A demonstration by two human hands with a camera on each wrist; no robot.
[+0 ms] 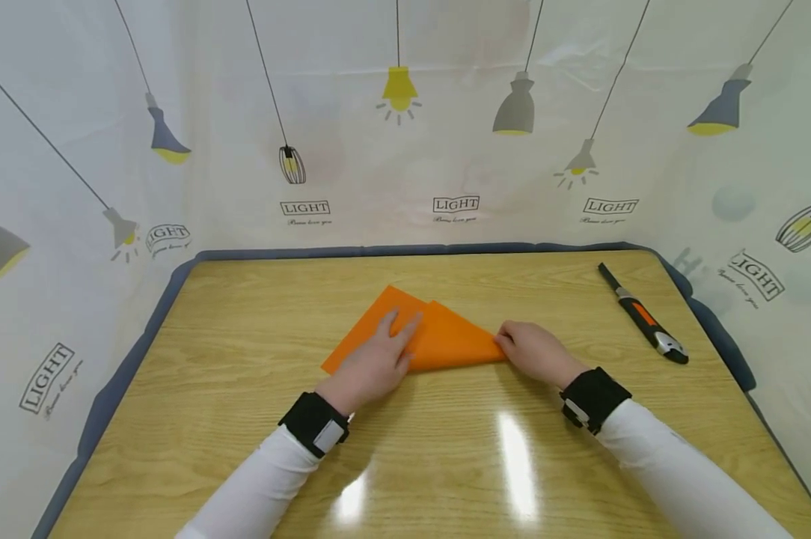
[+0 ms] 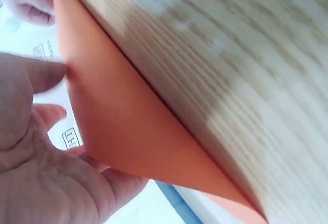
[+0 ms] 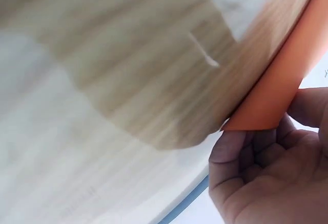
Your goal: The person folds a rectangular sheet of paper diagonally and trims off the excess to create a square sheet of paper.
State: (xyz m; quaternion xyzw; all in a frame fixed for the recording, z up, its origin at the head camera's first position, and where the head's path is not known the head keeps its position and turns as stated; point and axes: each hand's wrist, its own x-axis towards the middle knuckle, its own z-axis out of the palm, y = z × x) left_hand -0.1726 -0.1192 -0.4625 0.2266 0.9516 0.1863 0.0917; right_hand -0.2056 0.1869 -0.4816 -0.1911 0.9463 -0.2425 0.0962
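Observation:
A sheet of orange paper point(image 1: 456, 340), folded over on itself, lies near the middle of the wooden table, its long folded edge facing me. My left hand point(image 1: 372, 367) rests on the left part of the sheet with its fingers spread. In the left wrist view the paper point(image 2: 118, 116) bows up slightly beside the thumb and fingers. At the right tip of the fold, my right hand point(image 1: 533, 350) pinches the corner. The right wrist view shows the thumb and curled fingers point(image 3: 228, 147) at that pointed end. Part of the sheet's left side is hidden under the left hand.
A black and orange tool with a thin neck point(image 1: 651, 318), perhaps a long-necked lighter, lies at the table's right rear. Blue-grey edging point(image 1: 405, 251) borders the wooden tabletop point(image 1: 244, 322). Behind it hangs a white sheet with printed lamps point(image 1: 352, 150).

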